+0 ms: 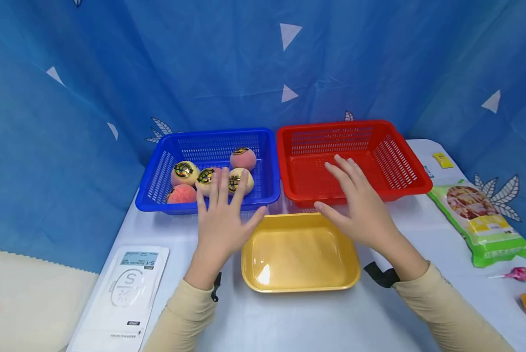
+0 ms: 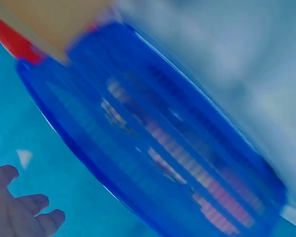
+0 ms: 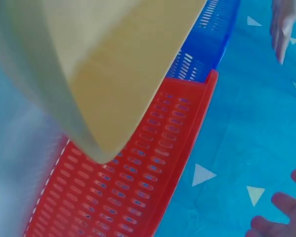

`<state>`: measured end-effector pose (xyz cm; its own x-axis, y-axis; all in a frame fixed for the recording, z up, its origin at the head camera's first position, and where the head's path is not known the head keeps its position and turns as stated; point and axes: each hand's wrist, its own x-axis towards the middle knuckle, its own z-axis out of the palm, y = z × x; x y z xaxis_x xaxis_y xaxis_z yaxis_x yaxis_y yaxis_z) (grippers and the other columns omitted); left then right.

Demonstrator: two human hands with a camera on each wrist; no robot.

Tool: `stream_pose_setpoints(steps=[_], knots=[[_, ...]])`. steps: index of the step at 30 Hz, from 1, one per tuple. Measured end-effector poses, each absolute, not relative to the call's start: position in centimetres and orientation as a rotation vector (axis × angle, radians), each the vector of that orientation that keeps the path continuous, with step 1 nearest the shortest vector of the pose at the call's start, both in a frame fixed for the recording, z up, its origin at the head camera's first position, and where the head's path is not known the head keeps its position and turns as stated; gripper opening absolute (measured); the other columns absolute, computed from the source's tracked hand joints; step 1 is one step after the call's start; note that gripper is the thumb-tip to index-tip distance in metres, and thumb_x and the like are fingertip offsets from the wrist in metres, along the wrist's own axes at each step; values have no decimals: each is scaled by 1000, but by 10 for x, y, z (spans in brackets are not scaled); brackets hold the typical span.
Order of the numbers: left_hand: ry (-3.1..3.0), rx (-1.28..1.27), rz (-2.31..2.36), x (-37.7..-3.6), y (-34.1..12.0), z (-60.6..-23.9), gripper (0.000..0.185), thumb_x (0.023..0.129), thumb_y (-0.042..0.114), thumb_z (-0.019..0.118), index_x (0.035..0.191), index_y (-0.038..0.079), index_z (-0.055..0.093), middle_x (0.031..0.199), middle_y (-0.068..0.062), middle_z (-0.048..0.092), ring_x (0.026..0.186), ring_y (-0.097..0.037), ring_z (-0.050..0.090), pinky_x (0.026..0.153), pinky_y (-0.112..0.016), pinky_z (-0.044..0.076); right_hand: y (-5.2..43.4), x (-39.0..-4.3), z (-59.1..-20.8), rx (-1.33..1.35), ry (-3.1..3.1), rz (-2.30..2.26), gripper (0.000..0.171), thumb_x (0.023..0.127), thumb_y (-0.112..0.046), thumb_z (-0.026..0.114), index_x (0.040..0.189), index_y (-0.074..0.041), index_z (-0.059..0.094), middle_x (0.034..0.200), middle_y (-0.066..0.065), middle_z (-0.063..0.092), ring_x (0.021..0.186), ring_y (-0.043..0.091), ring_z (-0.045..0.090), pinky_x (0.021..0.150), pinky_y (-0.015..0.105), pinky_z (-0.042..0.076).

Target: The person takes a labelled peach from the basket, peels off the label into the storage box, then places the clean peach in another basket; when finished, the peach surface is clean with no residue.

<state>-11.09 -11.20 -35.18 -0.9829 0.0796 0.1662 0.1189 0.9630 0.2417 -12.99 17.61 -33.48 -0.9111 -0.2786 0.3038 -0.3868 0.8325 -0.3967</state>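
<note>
1. Head view puts my left hand above the table, fingers straight and spread, holding nothing; its fingertips reach over the front rim of the blue basket.
2. My right hand hangs flat and open too, fingers spread, empty, over the front wall of the red basket.
3. Between the two hands, just below them, the yellow tray sits on the table, just in front of both baskets.
4. Five peaches lie in the blue basket, most with dark round stickers; the nearest ones sit right beyond my left fingertips.
5. Left wrist view is blurred, yet I make out the blue basket and some fingers at the lower edge.
6. Right wrist view shows the yellow tray close up against the red basket.
7. On the left lies a white packet; on the right, a green food bag and a pink lollipop.
</note>
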Motion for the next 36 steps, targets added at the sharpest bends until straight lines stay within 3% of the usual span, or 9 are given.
stream_pose_setpoints(steps=[9,17,22,28,36], knots=[[-2975,153,-487,-119,-183,-355,108,84,77,53,160,28,-6,167,-13,-15,153,-38,-14,118,-71,-3,153,-164,-321,730,-2855,927,77,89,-38,73,154,-26,34,161,1,30,148,27,31,104,60,46],[-3008,382,-602,-126,-229,-366,118,81,85,43,159,17,-13,164,-19,-22,150,-44,-20,114,-74,-8,104,-204,-322,903,-2968,1056,70,91,-35,71,152,-27,36,159,-1,32,147,23,33,113,50,41],[-3000,524,-660,-128,-240,-371,125,78,90,41,157,10,-14,162,-20,-25,149,-44,-24,116,-72,-6,71,-227,-336,979,-3050,938,72,92,-33,70,154,-23,34,157,2,34,147,24,35,115,47,40],[-2974,625,-699,-131,-243,-375,141,69,93,48,154,3,-19,160,-19,-29,149,-41,-27,120,-65,-3,37,-247,-352,1084,-3061,873,71,91,-28,72,152,-17,38,158,7,36,149,28,32,119,46,33],[-2961,640,-722,-131,-245,-376,146,67,92,53,152,0,-21,161,-17,-29,150,-39,-26,122,-63,-1,5,-260,-362,1216,-3033,659,63,88,-29,76,143,-11,49,147,13,45,136,30,49,117,42,38]])
